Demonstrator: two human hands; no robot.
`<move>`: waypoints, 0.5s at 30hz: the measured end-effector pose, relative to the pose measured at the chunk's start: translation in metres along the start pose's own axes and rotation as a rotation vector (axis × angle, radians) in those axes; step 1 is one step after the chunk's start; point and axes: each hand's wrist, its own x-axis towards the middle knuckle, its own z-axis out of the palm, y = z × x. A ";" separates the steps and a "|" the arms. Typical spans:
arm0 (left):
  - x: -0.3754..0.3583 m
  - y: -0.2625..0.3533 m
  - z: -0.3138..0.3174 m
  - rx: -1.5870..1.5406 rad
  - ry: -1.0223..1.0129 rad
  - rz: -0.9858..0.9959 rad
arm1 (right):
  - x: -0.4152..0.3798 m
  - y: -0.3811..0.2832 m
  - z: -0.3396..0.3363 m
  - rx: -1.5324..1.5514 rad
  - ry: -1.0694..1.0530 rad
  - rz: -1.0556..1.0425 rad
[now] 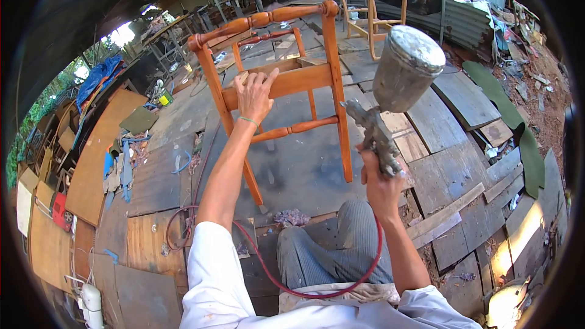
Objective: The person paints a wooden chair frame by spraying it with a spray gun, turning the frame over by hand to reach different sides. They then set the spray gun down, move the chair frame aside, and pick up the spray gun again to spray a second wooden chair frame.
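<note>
In front of me stands a wooden chair frame [292, 85] with an orange-brown glossy finish, turned rails and an open seat. My left hand [255, 92] is on its seat rail, fingers bent over the top edge. My right hand [382, 184] is wrapped around the handle of a spray gun [375, 131], held up to the right of the chair. A paint-stained metal cup [409, 67] sits on top of the gun. From its handle a red hose [323, 295] loops across my lap and off to the left. The gun's trigger is hard to make out.
Worn boards [451, 176] cover the ground unevenly. Behind on the right stands a bare chair frame [375, 21]. A green strip [524, 146] and corrugated sheet [466, 24] lie right; leaning panels [100, 158], a blue tarp [100, 76] and a white cylinder [91, 301] are left.
</note>
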 end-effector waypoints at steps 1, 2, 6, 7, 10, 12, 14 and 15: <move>0.008 -0.004 0.007 0.022 0.016 -0.017 | 0.005 -0.001 0.010 0.031 0.000 -0.005; 0.016 -0.009 0.013 0.045 0.033 -0.033 | 0.011 -0.002 0.019 0.062 0.001 -0.010; 0.043 -0.017 0.022 0.070 -0.071 -0.086 | 0.041 0.008 0.049 0.105 -0.027 -0.017; 0.046 -0.019 0.022 0.065 -0.073 -0.091 | 0.050 0.010 0.055 0.102 -0.043 -0.025; 0.054 -0.022 0.027 0.059 -0.087 -0.108 | 0.073 0.019 0.071 0.120 0.026 -0.066; 0.058 -0.024 0.030 0.056 -0.083 -0.116 | 0.084 0.023 0.078 0.095 0.096 -0.123; 0.058 -0.025 0.033 0.049 -0.073 -0.128 | 0.091 0.026 0.085 0.093 0.135 -0.163; 0.058 -0.028 0.045 0.122 -0.009 -0.117 | 0.093 0.027 0.089 0.104 0.139 -0.177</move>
